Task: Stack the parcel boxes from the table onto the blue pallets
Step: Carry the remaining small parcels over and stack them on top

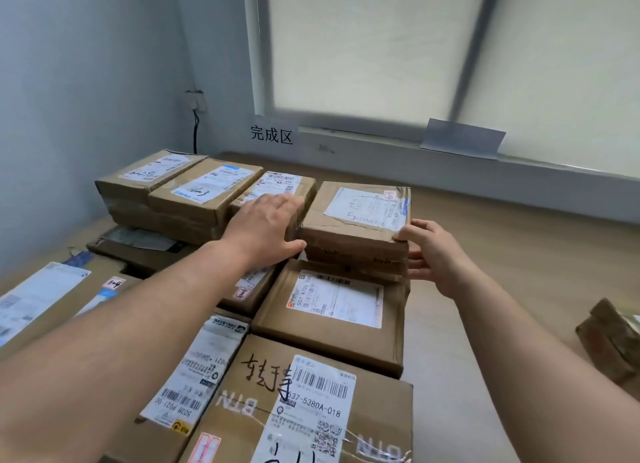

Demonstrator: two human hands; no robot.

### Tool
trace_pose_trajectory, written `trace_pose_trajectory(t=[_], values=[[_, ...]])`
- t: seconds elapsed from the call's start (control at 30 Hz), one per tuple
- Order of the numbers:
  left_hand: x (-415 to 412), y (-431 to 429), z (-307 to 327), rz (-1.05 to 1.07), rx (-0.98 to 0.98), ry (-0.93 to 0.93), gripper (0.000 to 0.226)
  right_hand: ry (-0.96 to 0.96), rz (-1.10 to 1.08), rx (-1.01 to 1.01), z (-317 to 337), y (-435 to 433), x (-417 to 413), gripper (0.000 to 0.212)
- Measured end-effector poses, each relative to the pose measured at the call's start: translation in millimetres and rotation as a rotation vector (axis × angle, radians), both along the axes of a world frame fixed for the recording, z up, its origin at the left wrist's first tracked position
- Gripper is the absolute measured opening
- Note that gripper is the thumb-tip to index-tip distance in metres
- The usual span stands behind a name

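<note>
Pressing a box from both sides, a person works at the far right corner of a stack of parcels. The left hand lies flat on the neighbour, fingers straight and together, thumb stretched toward the box. The right hand sets its thumb on the box's near corner, with straight fingers against the side below. The box sits atop another. 1 crumpled parcel lies well apart on the floor.

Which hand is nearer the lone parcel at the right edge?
Right. The right hand touches the right side of the top box, left of the lone parcel; the left hand rests on the stack farther left.
</note>
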State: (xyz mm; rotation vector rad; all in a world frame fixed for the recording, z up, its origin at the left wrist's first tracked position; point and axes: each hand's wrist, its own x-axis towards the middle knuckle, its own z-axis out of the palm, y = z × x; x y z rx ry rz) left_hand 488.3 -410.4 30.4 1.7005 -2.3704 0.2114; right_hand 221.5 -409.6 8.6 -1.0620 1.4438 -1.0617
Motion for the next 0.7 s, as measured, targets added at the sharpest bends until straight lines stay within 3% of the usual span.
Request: trace_pose_trajectory(t=[0.23, 0.43, 0.57, 0.7], values=[[6.7, -11.1, -5.0, -0.047, 0.002, -0.036, 0.065, 0.151, 0.032, 0.107, -7.7, -3.5, 9.0, 0.030], [4.1, -14.8, -7.0, -0.055, 0.007, -0.065, 0.052, 0.333, 0.028, 0.067, -8.4, -6.8, 12.1, 0.031], [3.7, -14.3, -6.3, -0.050, 0.009, -0.061, 0.052, 0.350, 0.045, 0.017, -8.4, -4.3, 12.4, 0.029], [1.0, -12.3, -4.4, -0.048, 0.017, -0.055, 0.055, 0.391, 0.022, -0.071, -11.4, -0.2, 10.4, 0.043]])
